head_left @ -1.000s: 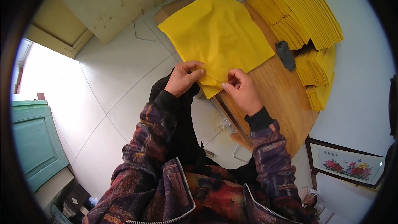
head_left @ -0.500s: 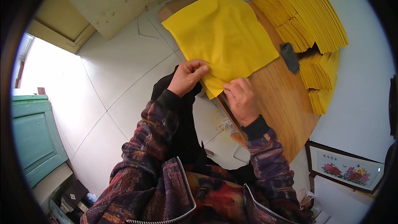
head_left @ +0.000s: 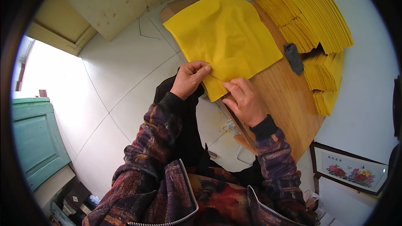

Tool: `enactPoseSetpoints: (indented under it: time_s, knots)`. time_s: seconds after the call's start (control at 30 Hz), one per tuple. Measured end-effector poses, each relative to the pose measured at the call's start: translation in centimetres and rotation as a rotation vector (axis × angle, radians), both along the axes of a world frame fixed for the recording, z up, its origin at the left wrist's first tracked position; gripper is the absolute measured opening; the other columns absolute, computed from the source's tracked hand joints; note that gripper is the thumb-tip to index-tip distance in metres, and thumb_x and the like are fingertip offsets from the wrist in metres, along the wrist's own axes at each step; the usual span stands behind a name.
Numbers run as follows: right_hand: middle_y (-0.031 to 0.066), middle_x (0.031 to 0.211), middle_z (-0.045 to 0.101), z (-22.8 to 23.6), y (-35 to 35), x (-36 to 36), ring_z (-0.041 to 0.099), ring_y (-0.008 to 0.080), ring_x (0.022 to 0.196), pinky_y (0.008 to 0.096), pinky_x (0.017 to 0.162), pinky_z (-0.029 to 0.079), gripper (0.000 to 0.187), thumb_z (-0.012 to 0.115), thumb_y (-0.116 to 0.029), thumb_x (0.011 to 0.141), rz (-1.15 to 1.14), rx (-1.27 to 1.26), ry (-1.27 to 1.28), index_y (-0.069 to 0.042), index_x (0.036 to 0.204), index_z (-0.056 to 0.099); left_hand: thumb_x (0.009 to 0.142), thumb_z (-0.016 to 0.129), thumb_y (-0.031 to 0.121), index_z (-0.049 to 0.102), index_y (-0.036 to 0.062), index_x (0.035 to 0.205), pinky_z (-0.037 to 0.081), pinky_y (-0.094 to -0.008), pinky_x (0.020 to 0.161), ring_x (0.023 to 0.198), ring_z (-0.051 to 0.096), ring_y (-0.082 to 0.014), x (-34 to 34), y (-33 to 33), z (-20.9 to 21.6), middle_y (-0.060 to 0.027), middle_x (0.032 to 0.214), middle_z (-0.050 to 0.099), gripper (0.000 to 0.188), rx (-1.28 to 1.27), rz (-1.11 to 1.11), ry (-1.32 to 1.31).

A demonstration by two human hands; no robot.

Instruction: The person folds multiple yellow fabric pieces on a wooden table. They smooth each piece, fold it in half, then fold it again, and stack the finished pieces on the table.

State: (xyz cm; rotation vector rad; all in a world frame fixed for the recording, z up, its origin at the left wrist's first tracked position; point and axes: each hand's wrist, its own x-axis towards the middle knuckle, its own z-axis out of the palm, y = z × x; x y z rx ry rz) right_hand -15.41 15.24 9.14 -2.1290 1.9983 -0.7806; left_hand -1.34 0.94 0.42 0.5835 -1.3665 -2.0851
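Observation:
A yellow fabric sheet (head_left: 230, 33), perhaps in more than one layer, lies over the left end of a wooden table (head_left: 289, 109). Its near corner hangs past the table edge toward me. My left hand (head_left: 189, 77) pinches the sheet's left edge between thumb and fingers. Beside the near corner, my right hand (head_left: 245, 100) has its thumb and forefinger apart; the fingertips touch the fabric's surface. What lies under the sheet is hidden.
Several stacks of folded yellow fabric (head_left: 314, 16) stand along the table's far right side by the wall. A dark grey cloth-like piece (head_left: 293, 58) lies before them. A framed flower picture (head_left: 349, 169) leans at the right; a green cabinet door (head_left: 37, 138) is at left.
My right thumb has parted from the fingers and let go of the near corner. That hand has shifted slightly right and nearer. My left hand keeps its pinch almost unmoved.

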Motion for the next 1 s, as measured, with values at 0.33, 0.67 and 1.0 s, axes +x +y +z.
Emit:
enactPoseSetpoints:
  time_s: [0.33,0.67,1.0]
  knots:
    - [0.0103,0.086,0.055,-1.2,-0.3,-0.4,0.057,0.0302,0.081,0.0367,0.071,0.048,0.015,0.064,0.004,0.076,-0.014,-0.107,0.001,-0.003,0.088,0.059,0.094,0.059,0.015,0.065,-0.0034,0.094,0.046,-0.0216,0.073,0.078,0.057,-0.0064,-0.2,0.2,0.3,0.0007,0.085,0.065,0.02,0.009,0.003,0.01]
    - [0.001,0.079,0.054,-1.2,-0.7,-2.0,0.051,0.009,0.072,0.0224,0.063,0.041,0.009,0.064,-0.001,0.083,-0.179,0.246,-0.651,-0.003,0.082,0.056,0.094,0.058,0.018,0.064,-0.0044,0.099,0.046,-0.0232,0.078,0.084,0.057,-0.0077,0.1,-0.1,0.9,-0.0012,0.089,0.065,0.024,-0.053,-0.073,-0.081]
    - [-0.0042,0.076,0.053,-1.4,-0.9,-2.0,0.047,0.0039,0.067,0.0193,0.061,0.04,0.012,0.068,-0.007,0.085,-0.231,0.216,-0.816,-0.003,0.086,0.056,0.09,0.06,0.012,0.063,-0.0048,0.105,0.047,-0.024,0.084,0.089,0.059,-0.01,0.7,-0.2,1.0,-0.0043,0.096,0.066,0.022,0.074,-0.138,-0.01]
